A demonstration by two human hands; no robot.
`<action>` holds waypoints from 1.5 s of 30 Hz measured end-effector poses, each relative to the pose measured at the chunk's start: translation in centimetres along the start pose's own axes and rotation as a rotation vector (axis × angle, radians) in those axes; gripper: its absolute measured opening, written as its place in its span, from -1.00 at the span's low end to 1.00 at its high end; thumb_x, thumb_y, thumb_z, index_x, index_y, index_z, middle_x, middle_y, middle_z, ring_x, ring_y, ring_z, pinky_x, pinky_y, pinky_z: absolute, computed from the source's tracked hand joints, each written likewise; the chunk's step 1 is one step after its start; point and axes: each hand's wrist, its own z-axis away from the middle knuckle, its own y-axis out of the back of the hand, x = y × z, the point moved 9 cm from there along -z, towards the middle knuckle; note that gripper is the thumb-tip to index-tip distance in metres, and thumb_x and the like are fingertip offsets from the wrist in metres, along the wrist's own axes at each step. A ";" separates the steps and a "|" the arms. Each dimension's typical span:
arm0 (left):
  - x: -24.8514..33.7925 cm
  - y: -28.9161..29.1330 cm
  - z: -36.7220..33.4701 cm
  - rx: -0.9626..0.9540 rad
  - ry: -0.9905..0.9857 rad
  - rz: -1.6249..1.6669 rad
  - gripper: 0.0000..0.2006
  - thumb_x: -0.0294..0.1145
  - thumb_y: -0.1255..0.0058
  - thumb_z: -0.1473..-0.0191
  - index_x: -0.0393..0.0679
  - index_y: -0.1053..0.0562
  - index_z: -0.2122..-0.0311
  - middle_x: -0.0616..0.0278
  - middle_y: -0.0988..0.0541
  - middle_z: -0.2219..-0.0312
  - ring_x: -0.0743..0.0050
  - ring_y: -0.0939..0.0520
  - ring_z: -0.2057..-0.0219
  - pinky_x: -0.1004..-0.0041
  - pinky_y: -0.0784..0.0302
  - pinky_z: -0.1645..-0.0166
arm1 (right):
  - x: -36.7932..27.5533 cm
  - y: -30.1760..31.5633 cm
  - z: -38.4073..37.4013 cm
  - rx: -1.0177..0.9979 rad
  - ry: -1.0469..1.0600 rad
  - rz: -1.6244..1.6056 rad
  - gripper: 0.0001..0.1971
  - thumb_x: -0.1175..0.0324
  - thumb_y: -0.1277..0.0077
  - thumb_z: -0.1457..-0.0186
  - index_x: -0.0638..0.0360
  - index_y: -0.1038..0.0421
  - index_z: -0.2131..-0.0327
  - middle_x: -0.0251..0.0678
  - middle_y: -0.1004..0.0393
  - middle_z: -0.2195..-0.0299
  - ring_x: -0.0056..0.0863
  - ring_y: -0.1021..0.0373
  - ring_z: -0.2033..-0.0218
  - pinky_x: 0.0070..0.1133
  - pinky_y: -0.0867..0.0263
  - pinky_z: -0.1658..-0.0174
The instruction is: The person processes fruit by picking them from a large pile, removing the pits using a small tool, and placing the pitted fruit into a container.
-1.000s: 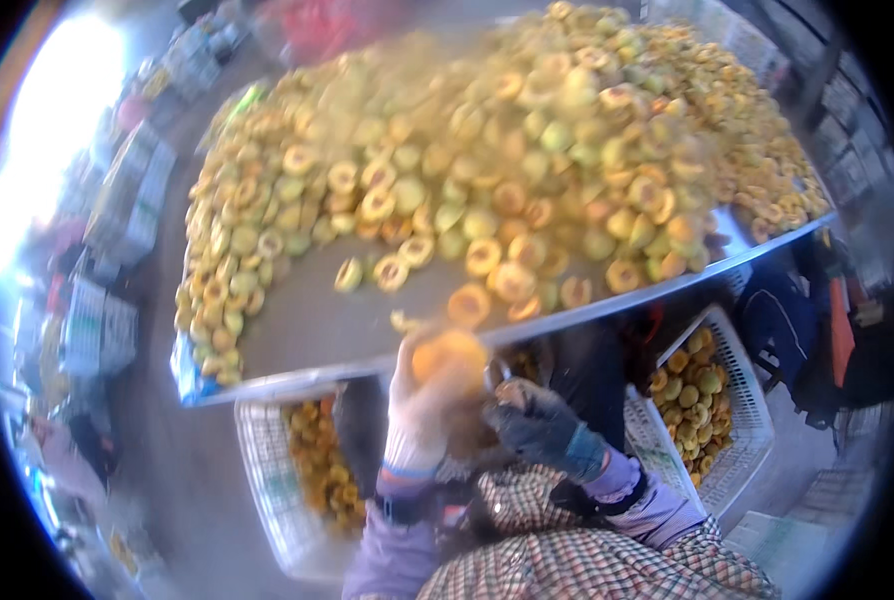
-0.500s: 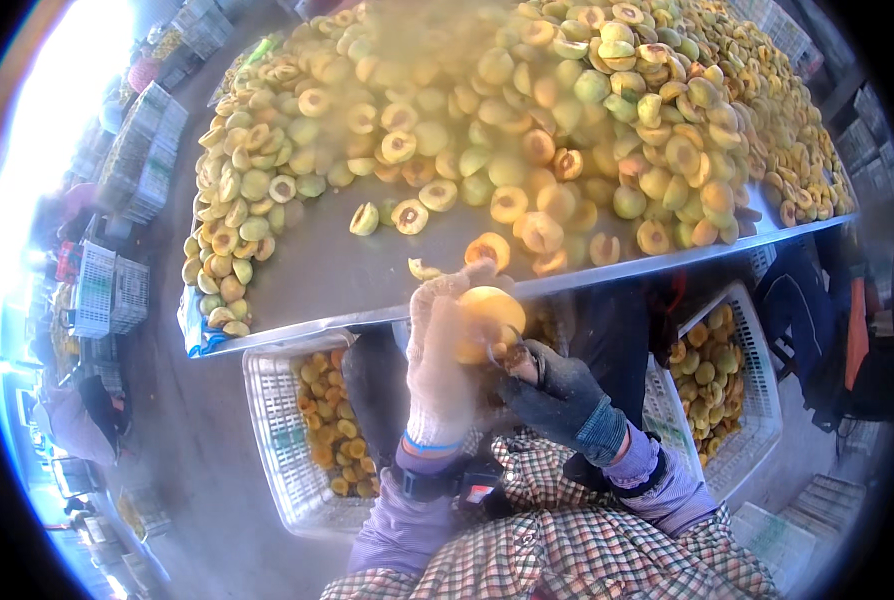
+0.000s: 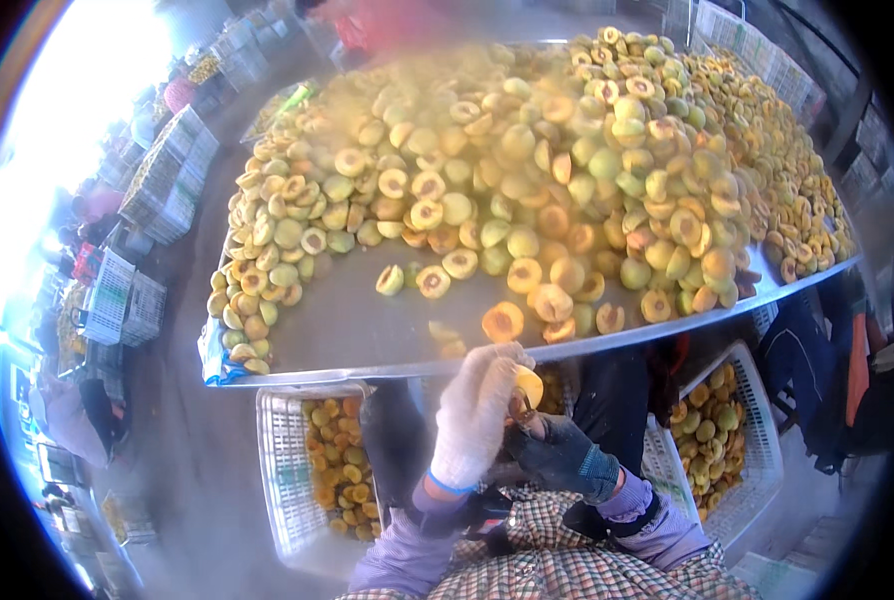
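My left hand [image 3: 475, 415], in a white knit glove, is closed around a yellow-orange peach half [image 3: 529, 388] just off the table's near edge. Close against it, my right hand [image 3: 565, 455] in a dark blue-grey glove is closed with its fingertips at the fruit. A small tool with a thin curved metal end is in its grip, mostly hidden now. Beyond my hands, a metal-topped table [image 3: 367, 335] bears a large heap of peach halves [image 3: 527, 180], some showing brown-red hollows. One loose half [image 3: 503, 322] lies near the front edge.
White plastic crates of peach halves stand below the table, one crate [image 3: 285, 480] left of my legs and another crate [image 3: 762, 450] to the right. Stacked crates [image 3: 172, 170] line the floor at far left. Dark clothing of another person [image 3: 802, 330] shows at right.
Both hands have drawn slightly toward my body with the peach half, which is now more covered by my fingers. The view has tilted up, showing more beyond the table.
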 end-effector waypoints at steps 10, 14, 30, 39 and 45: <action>1.0 -1.4 -2.0 -0.317 0.050 -0.221 -0.71 -0.23 0.17 -0.28 -0.26 -0.45 0.13 0.24 -0.48 0.53 0.62 -0.52 0.48 0.53 -0.44 0.37 | -1.6 0.4 1.7 0.011 0.073 0.591 -0.63 0.35 -0.13 -0.03 0.24 -0.34 0.08 -0.30 -0.43 0.16 -0.38 -0.41 0.15 -0.46 -0.37 0.09; 0.2 -1.4 -1.3 -0.260 0.020 0.045 -0.68 -0.26 0.18 -0.28 -0.27 -0.38 0.01 0.32 -0.45 0.43 0.67 -0.47 0.38 0.59 -0.39 0.27 | -0.6 1.7 0.3 0.118 -0.040 -0.163 -0.77 0.22 0.11 -0.16 0.16 -0.35 0.21 -0.39 -0.38 0.41 -0.51 -0.32 0.54 -0.57 -0.26 0.49; -1.7 1.2 0.1 -0.125 0.016 0.465 -0.58 -0.21 0.22 -0.25 -0.29 -0.25 -0.09 0.09 -0.48 0.21 0.37 -0.50 0.18 0.42 -0.41 0.06 | -3.9 -2.0 2.3 0.015 0.508 0.905 -0.90 0.43 -0.07 -0.09 0.13 -0.38 0.30 -0.32 -0.40 0.45 -0.38 -0.38 0.39 -0.52 -0.35 0.35; -1.6 0.8 0.1 -0.050 -0.083 0.479 -0.60 -0.23 0.24 -0.25 -0.34 -0.24 -0.04 0.02 -0.49 0.23 0.28 -0.54 0.23 0.39 -0.48 0.11 | -4.4 -1.8 2.9 0.106 0.497 0.838 -0.83 0.46 -0.09 -0.04 0.10 -0.40 0.25 -0.23 -0.44 0.36 -0.26 -0.43 0.33 -0.45 -0.40 0.31; 0.7 0.7 1.6 0.090 -0.430 0.155 -0.66 -0.31 0.24 -0.26 -0.32 -0.26 -0.03 0.05 -0.49 0.20 0.32 -0.58 0.21 0.43 -0.52 0.15 | -4.1 -2.3 2.3 0.044 0.503 0.808 -0.84 0.47 -0.04 -0.11 0.20 -0.39 0.21 -0.37 -0.44 0.35 -0.57 -0.38 0.31 -0.58 -0.36 0.26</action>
